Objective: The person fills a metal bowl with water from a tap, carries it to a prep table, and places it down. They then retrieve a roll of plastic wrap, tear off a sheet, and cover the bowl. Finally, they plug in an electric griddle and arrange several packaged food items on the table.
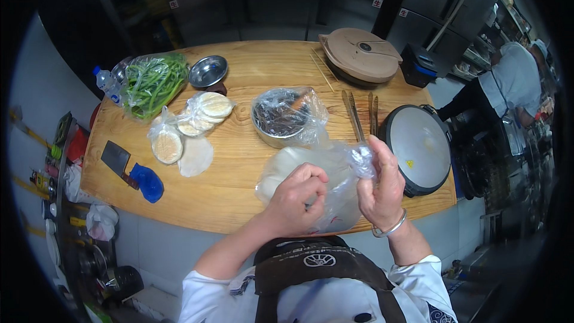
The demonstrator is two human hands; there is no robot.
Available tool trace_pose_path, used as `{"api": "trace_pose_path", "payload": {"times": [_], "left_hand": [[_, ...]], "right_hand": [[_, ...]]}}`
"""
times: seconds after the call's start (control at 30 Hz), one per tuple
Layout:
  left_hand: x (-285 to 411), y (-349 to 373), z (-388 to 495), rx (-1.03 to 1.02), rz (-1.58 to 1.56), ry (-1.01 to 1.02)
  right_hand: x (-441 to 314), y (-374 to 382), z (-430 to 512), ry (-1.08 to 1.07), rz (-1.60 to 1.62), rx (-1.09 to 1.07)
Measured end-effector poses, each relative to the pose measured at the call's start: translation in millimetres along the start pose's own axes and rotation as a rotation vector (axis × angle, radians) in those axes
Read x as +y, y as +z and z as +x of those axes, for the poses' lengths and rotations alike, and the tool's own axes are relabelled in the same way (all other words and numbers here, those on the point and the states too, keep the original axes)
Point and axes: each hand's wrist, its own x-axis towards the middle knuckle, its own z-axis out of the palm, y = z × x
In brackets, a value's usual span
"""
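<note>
A large clear plastic bag [334, 188] with pale, smooth contents, perhaps dough, lies at the near edge of the wooden table. My left hand [299, 197] is curled over the bag's near side; whether it grips the film is not plain. Between the thumb and fingers of my right hand [381, 181] is the bag's gathered, crumpled end, raised a little. Just beyond the bag stands a metal bowl [280, 119] of dark food, loosely covered by plastic film. Bagged round flatbreads [167, 147] lie to the left, beside a bare pale round [196, 157].
Metal tongs [353, 114] and a round electric griddle [419, 143] are on the right, a second round appliance [361, 56] behind. At left are a cleaver [115, 159], blue plastic [147, 182] and bagged green vegetables [154, 83]. A co-worker [513, 80] bends at the far right.
</note>
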Motion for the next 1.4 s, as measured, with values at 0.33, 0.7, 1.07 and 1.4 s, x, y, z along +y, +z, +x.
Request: {"api": "trace_pose_path", "payload": {"times": [0.33, 0.7, 1.07, 1.4], "left_hand": [[53, -44, -8, -0.093, -0.189, -0.563], [90, -117, -5, 0.496, -0.012, -0.299], [76, -89, -6, -0.209, -0.422, -0.474], [21, -59, -8, -0.303, 0.170, -0.025]], "right_hand": [[14, -25, -8, 0.570, 0.901, -0.160], [1, -57, 26, 0.303, 1.171, -0.290], [-43, -31, 42, -0.444, 0.402, -0.561], [-71, 16, 50, -0.354, 0.419, -0.505]]}}
